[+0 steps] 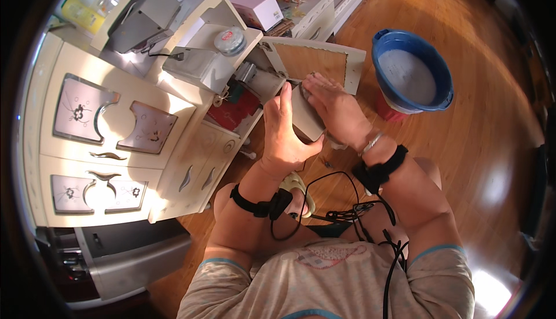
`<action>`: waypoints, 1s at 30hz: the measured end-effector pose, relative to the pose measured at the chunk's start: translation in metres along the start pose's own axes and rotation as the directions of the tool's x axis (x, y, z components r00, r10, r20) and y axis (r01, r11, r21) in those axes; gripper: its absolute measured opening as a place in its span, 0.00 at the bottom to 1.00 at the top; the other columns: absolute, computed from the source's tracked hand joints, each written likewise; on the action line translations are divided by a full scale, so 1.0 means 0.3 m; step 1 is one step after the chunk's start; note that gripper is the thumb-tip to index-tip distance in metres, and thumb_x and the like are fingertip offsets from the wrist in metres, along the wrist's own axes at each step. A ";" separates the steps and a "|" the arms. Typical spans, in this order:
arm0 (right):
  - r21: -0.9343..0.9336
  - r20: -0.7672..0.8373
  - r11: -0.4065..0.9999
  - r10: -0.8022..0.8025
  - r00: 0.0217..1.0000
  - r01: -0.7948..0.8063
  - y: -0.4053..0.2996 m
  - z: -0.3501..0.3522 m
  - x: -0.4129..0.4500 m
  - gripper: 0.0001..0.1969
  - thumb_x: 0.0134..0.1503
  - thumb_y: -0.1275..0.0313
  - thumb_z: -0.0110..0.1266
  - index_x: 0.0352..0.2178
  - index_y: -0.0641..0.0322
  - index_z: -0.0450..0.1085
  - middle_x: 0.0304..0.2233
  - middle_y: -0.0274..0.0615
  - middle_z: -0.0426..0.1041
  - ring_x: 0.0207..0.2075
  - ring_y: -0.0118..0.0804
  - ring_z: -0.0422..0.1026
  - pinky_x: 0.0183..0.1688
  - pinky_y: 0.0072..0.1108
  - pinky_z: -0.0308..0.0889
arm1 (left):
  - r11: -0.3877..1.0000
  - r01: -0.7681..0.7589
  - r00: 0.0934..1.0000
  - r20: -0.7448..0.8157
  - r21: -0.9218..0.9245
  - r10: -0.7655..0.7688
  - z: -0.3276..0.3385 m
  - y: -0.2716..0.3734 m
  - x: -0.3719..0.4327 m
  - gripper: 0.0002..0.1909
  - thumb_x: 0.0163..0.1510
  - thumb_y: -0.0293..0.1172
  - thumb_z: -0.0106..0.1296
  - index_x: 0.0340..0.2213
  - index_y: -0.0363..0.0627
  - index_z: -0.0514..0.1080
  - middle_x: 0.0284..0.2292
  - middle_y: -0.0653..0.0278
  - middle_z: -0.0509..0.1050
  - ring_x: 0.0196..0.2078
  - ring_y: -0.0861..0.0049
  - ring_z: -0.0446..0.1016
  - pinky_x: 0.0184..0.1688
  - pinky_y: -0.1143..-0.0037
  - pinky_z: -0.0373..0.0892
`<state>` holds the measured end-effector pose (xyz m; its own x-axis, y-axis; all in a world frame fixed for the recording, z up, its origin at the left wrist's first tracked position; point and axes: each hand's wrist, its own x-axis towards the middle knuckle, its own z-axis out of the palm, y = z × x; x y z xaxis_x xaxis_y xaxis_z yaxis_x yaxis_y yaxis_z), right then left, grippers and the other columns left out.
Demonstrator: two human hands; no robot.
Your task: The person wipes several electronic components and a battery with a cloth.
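Observation:
A brown-grey box [305,117] with rounded corners is held in front of an opened cabinet. My left hand [284,134] grips its left side and lower edge, with the thumb near the bottom corner. My right hand [336,108] lies on the box's right side, and a bit of greyish cloth [306,92] shows by its fingers. Pale material also shows below the right hand, partly hidden. Behind the box, the cabinet door [313,60] stands open, and a red item [234,108] lies on the cabinet shelf.
A blue basin [412,69] of cloudy water stands at the right on a red support. At the left are a cream cabinet [117,162], a white box [200,68] and a round clear container [230,41]. Black cables [343,215] lie across my lap near the floor.

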<state>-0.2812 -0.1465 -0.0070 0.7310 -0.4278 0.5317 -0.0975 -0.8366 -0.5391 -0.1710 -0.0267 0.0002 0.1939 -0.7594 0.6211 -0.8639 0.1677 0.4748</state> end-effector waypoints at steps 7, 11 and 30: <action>0.130 -0.125 0.978 -0.147 0.981 0.163 -0.081 0.061 -0.056 0.14 0.55 0.76 0.47 0.44 0.69 0.68 0.48 0.52 0.69 0.52 0.51 0.66 0.53 0.37 0.61 | 0.998 -0.038 0.998 -0.053 -0.052 0.035 0.013 -0.026 -0.018 0.60 0.30 0.29 0.67 0.62 0.37 0.43 0.44 0.47 0.62 0.46 0.53 0.60 0.51 0.60 0.59; 0.156 -0.004 0.946 0.290 0.957 -0.286 0.095 0.000 -0.012 0.15 0.60 0.72 0.45 0.45 0.72 0.66 0.44 0.58 0.70 0.45 0.55 0.70 0.42 0.30 0.68 | 1.000 0.007 0.997 0.078 -0.013 -0.006 0.003 -0.002 -0.013 0.60 0.30 0.29 0.67 0.62 0.37 0.43 0.45 0.47 0.62 0.45 0.53 0.60 0.51 0.60 0.59; 0.763 0.646 -0.339 0.345 0.681 -0.551 0.144 0.009 -0.030 0.21 0.58 0.63 0.56 0.48 0.65 0.66 0.40 0.43 0.75 0.39 0.37 0.76 0.42 0.27 0.71 | 0.979 -0.201 0.976 -0.085 -0.024 0.198 -0.068 -0.059 0.020 0.62 0.27 0.33 0.71 0.60 0.36 0.44 0.54 0.45 0.57 0.53 0.50 0.59 0.56 0.57 0.57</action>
<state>-0.2903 -0.1779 -0.0369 0.9005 -0.3590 -0.2454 0.1455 0.7805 -0.6080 -0.1451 -0.0215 0.0082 0.0579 -0.6548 0.7536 -0.8740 0.3316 0.3553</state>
